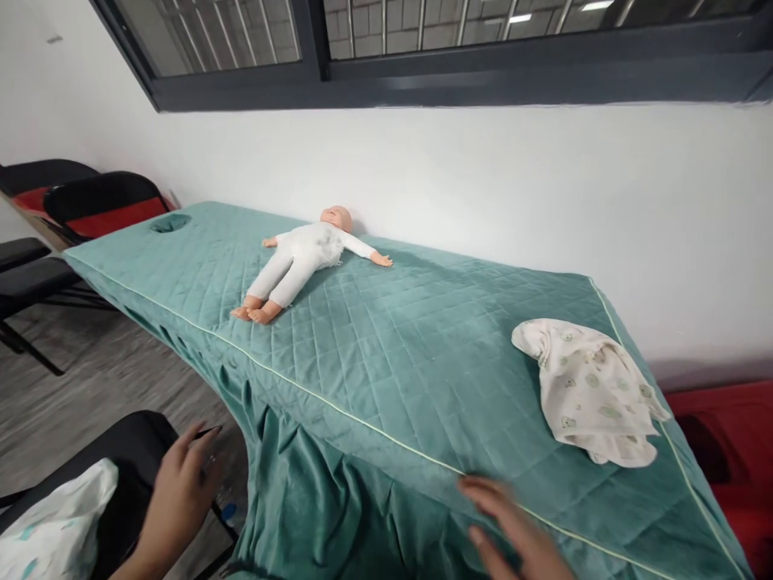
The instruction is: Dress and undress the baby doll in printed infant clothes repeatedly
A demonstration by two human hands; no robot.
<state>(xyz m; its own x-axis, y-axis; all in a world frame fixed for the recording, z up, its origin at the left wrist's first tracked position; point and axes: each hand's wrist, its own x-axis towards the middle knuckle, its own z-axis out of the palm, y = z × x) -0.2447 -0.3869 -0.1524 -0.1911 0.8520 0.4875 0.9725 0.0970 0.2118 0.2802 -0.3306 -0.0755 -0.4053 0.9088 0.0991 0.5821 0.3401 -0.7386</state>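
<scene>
Hovering left grip (181, 491): fingers loosely parted, released, beside the black chair (133, 441).
White printed bundle (57, 524): on that chair, just left of the left grip.
Right grip (513, 528): blurred, fingers half bent and released, at the near edge of the green bed (423, 379); whether it touches the cover cannot be told.
Printed cloth (595, 395): crumpled on the bed, beyond and right of the right grip; long axis slanting, narrow end pointing left.
Doll (307, 250): on its back, well beyond both grips, sideways between them; long axis diagonal, head toward the wall (483, 177), feet toward the near left edge.
</scene>
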